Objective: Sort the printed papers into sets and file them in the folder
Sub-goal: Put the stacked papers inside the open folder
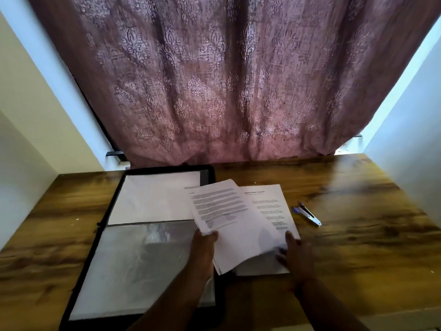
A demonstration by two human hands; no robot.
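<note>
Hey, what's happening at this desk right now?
A person is sorting printed papers on a wooden desk. The left hand grips a lifted sheaf of papers, while the right hand lifts the corner of the stack lying beneath it. A black folder lies open to the left, showing clear sleeves. A stapler sits to the right, untouched.
</note>
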